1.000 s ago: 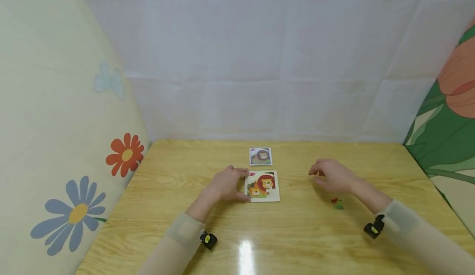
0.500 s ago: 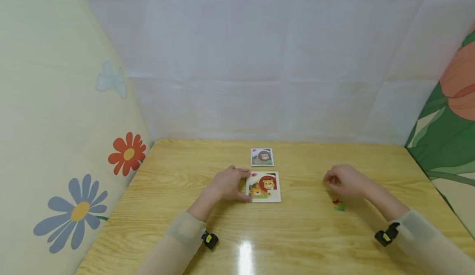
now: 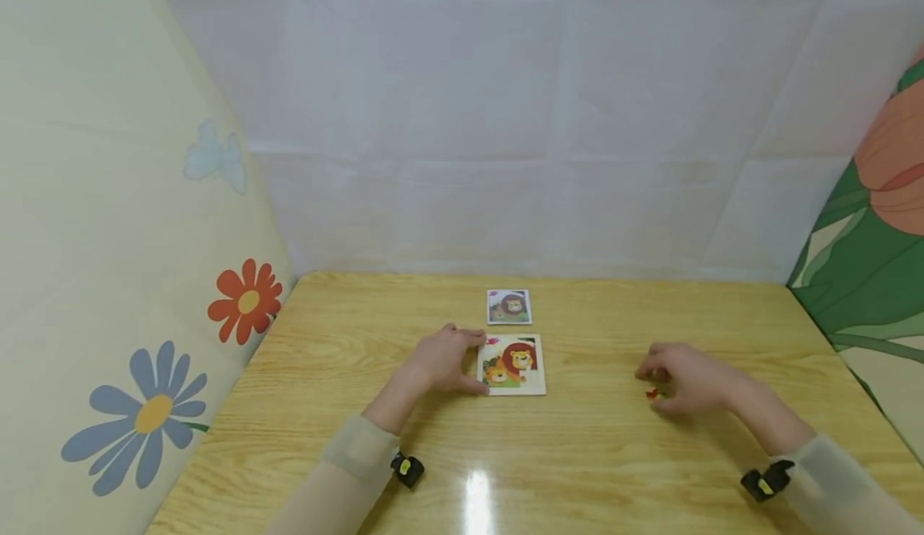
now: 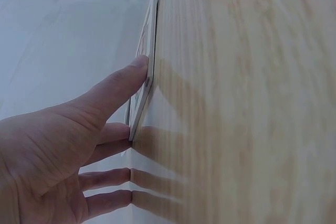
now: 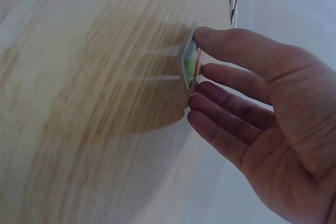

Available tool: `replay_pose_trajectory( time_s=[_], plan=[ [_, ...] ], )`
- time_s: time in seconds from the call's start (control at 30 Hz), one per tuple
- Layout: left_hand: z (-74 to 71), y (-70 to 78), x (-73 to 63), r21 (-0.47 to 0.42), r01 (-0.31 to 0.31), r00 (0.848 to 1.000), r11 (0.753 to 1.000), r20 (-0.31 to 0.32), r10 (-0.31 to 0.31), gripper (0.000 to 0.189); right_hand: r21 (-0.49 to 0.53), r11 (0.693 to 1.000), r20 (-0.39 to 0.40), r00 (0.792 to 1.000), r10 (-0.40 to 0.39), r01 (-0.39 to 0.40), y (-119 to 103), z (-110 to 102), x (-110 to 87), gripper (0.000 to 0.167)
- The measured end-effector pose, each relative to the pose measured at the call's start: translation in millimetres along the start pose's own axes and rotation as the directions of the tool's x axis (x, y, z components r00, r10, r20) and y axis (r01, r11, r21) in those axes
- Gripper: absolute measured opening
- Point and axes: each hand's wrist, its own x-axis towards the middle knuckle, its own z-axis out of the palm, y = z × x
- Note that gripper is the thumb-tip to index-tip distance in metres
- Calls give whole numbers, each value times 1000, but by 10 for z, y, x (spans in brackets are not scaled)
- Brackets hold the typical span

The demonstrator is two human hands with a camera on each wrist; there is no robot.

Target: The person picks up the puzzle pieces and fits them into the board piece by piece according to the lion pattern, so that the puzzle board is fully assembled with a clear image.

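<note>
A square lion puzzle board (image 3: 530, 383) lies on the table, with a pale gap at its lower right. My left hand (image 3: 440, 361) rests at the board's left side, thumb by the near corner and index finger by the far one. In the left wrist view, the thumb (image 4: 123, 85) touches the board's edge (image 4: 149, 77), and the other fingertips meet the tabletop. A small red and green puzzle piece (image 3: 654, 395) lies partly hidden under my right hand (image 3: 691, 380). In the right wrist view, the thumb tip lies at one end of the piece (image 5: 189, 66), with the fingers beside it.
A smaller card (image 3: 508, 307) with the same lion picture lies just behind the board. The wooden table (image 3: 563, 463) ends at a white cloth backdrop (image 3: 433, 118). Flower-printed cloths stand on the left and right sides.
My right hand has moved right and toward me, and now sits over the puzzle piece, partly covering it. My left hand stays at the board's left side.
</note>
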Motion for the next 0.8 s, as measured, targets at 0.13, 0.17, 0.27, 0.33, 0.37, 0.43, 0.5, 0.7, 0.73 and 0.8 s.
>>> replay_pose_trajectory(
  time_s=[0.13, 0.17, 0.27, 0.33, 0.37, 0.43, 0.5, 0.7, 0.73, 0.8],
  plan=[
    [-5, 9, 0, 3, 2, 1000, 1000, 6, -2, 95, 14, 999, -13, 999, -41, 41, 2, 10, -15, 26],
    [-7, 13, -2, -1, 3, 1000, 1000, 6, -3, 95, 14, 999, -17, 999, -50, 50, 2, 12, -19, 25],
    [-12, 22, -6, -9, 2, 1000, 1000, 7, -2, 95, 14, 997, -22, 997, -70, 71, -8, 17, -34, 24],
    [-14, 26, -9, -13, 2, 1000, 1000, 4, -2, 94, 11, 997, -20, 997, -74, 74, -18, 20, -44, 22],
    [-13, 25, -11, -15, 2, 1000, 1000, 1, -2, 94, 8, 997, -15, 997, -73, 73, -25, 20, -49, 22],
    [-12, 24, -10, -11, 2, 1000, 1000, -2, -2, 94, 0, 997, -9, 997, -73, 73, -36, 19, -56, 19],
    [-11, 22, -10, -8, 1, 1000, 1000, -9, -1, 94, 2, 998, -3, 998, -59, 59, -43, 18, -60, 18],
    [-15, 24, -19, -7, 3, 1000, 1000, -12, -3, 94, 28, 998, -33, 998, -53, 54, -20, 59, -45, 21],
    [-15, 24, -22, -7, 5, 1000, 1000, -12, -5, 95, 24, 998, -44, 997, -63, 65, -15, 72, -42, 23],
    [-17, 28, -27, -8, 11, 1000, 1000, -11, -11, 95, 21, 997, -66, 995, -78, 79, -6, 94, -38, 27]
  ],
)
